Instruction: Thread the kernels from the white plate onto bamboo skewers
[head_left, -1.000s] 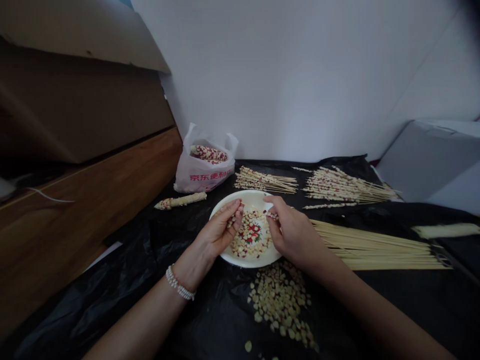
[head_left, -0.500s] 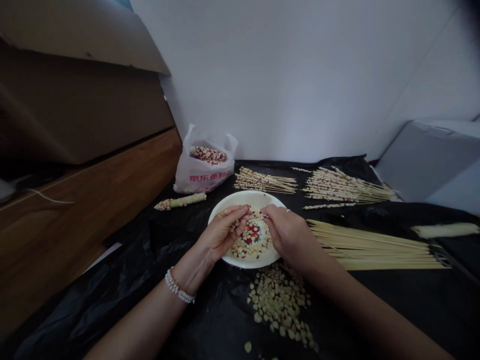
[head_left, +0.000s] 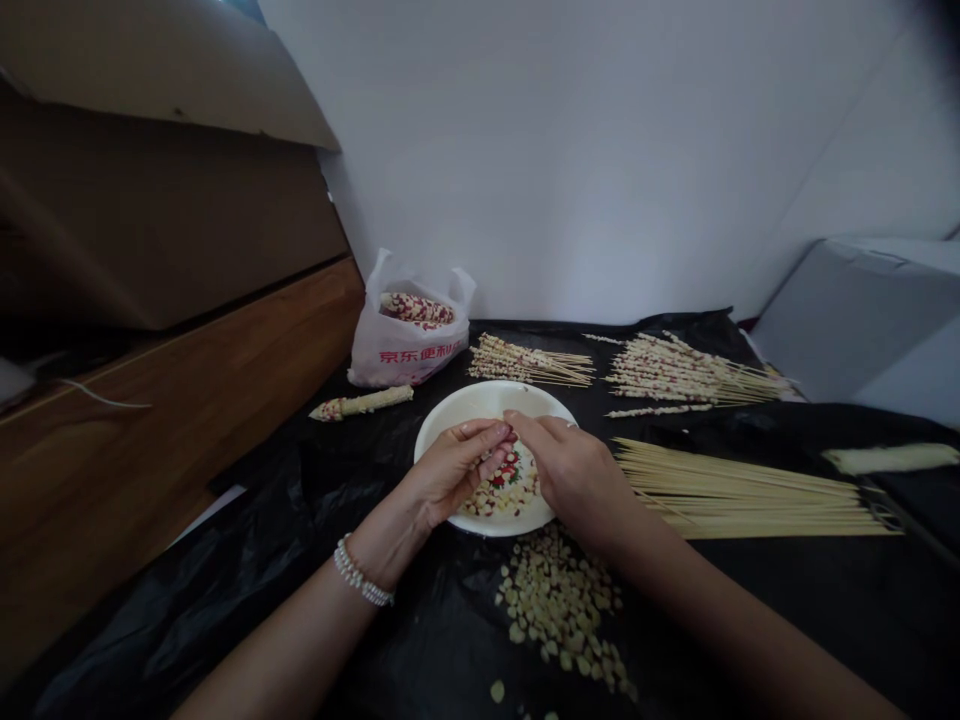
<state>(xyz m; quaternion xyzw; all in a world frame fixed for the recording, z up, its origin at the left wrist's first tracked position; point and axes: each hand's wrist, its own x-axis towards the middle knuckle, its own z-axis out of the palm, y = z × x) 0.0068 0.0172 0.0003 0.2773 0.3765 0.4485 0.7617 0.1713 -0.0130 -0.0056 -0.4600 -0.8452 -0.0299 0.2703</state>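
Note:
My left hand (head_left: 448,470) and my right hand (head_left: 577,475) meet over a white bowl (head_left: 457,403). Thumb and fingers of each are pinched together, with the fingertips touching or almost touching. What lies between them is too small and hidden to make out. Inside the bowl, cream and dark red corn kernels (head_left: 499,498) are spread over a red and green printed pattern. On the black plastic sheet (head_left: 442,620), just below the bowl, is a loose heap of pale kernels (head_left: 562,600); part of it sits beneath my right forearm.
Behind the bowl stands a white plastic bag (head_left: 409,350) with corn cobs. A partly stripped cob (head_left: 364,403) lies left. Kernel-threaded skewers (head_left: 525,358) and a larger bundle of them (head_left: 667,370) lie behind, bare bamboo sticks (head_left: 750,490) to the right, with a bare cob (head_left: 892,460) beyond.
My right hand has moved left, bringing its fingertips to those of my left hand. Before, a gap separated them over the bowl. My left hand has barely shifted.

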